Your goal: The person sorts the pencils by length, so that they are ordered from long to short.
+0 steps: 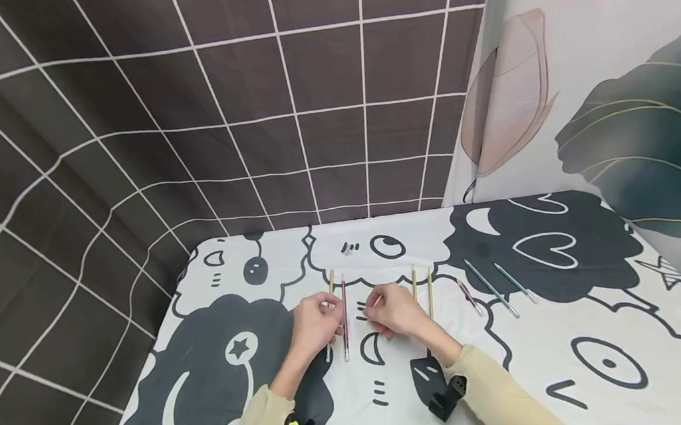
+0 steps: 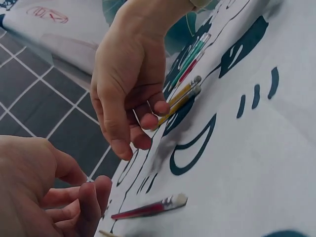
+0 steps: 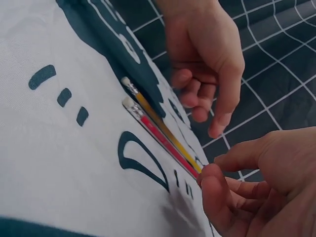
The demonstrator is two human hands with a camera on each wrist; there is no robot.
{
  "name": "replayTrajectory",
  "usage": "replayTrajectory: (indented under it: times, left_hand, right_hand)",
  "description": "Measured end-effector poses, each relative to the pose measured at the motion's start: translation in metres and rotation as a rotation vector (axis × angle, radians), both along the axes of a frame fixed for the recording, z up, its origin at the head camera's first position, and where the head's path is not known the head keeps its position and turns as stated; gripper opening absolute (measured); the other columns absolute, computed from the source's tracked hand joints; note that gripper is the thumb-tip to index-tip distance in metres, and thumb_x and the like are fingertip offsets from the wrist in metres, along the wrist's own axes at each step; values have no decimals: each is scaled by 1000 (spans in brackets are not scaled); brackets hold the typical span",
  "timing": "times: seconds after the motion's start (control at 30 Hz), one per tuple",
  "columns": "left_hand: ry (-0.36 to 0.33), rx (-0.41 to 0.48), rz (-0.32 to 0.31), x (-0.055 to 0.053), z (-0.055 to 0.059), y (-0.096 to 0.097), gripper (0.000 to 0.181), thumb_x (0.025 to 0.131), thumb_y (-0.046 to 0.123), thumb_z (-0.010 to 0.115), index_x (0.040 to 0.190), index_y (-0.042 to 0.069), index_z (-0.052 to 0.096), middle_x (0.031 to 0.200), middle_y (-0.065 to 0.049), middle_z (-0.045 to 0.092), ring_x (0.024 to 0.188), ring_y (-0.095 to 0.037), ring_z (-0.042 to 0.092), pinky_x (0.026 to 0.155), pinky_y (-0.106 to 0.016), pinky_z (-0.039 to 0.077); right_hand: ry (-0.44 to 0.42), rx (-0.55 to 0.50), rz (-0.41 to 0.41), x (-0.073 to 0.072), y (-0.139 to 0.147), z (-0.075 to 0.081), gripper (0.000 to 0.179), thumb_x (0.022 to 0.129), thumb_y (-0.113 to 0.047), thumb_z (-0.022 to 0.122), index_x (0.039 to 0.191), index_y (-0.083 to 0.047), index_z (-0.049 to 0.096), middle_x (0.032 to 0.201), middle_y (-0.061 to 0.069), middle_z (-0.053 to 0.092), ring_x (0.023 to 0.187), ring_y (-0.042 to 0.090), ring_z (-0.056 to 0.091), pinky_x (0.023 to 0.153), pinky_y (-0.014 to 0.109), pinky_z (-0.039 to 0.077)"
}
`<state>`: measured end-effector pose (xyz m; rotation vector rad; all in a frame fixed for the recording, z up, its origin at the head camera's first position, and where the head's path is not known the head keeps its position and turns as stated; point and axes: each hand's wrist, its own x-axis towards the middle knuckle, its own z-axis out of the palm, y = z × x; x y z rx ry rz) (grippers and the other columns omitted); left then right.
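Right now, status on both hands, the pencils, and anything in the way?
Left hand, right hand: loosely curled, no hold visible. Red pencil and yellow pencil lie side by side near left hand. Head view: that hand partly hides the yellow one.

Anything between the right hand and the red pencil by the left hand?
Nothing visible. In the head view, only patterned cloth shows between the right hand and the red pencil; the left hand is on the pencil's other side.
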<state>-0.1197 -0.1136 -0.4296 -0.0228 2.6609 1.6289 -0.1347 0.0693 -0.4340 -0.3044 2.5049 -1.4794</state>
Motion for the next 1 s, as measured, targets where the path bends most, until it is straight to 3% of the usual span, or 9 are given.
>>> replayTrajectory:
  times: [0.2, 0.43, 0.6, 0.8, 1.0]
  left_hand:
    - [11, 14, -47, 0, 0, 12, 9, 89, 4, 61, 92, 1, 69, 58, 0, 65, 42, -16, 59, 39, -24, 43]
    - [20, 10, -96, 0, 1, 26, 9, 88, 4, 62, 90, 1, 70, 58, -1, 64, 39, -13, 56, 39, -23, 43]
    - [22, -1, -107, -1, 4, 35, 7, 88, 5, 63, 86, 6, 70, 56, 4, 62, 39, -9, 54, 40, -25, 46]
    - [6, 33, -128, -3, 4, 41, 8, 87, 3, 62, 91, 3, 69, 57, 2, 62, 44, -12, 60, 40, -26, 49]
    - [-6, 32, -135, -3, 3, 47, 7, 88, 2, 64, 91, 2, 69, 57, 0, 62, 40, -9, 56, 40, -25, 48]
  right_hand:
    - [29, -10, -16, 2, 17, 9, 5, 90, -3, 67, 89, 0, 64, 60, 9, 63, 46, 25, 62, 43, 34, 51]
    - [41, -13, -38, 3, 37, 13, 6, 91, -6, 67, 91, 0, 65, 65, 8, 65, 52, 23, 62, 43, 30, 48]
    - [69, -1, -71, 3, 54, 16, 6, 91, -5, 67, 92, 1, 66, 66, 6, 64, 53, 23, 62, 43, 27, 46]
    - [71, 1, -114, 5, 74, 20, 8, 91, -5, 66, 95, 2, 66, 69, 9, 65, 56, 26, 62, 44, 27, 46]
    - [68, 2, -136, 8, 90, 18, 7, 92, -4, 65, 94, 3, 66, 67, 9, 65, 56, 25, 63, 45, 29, 48]
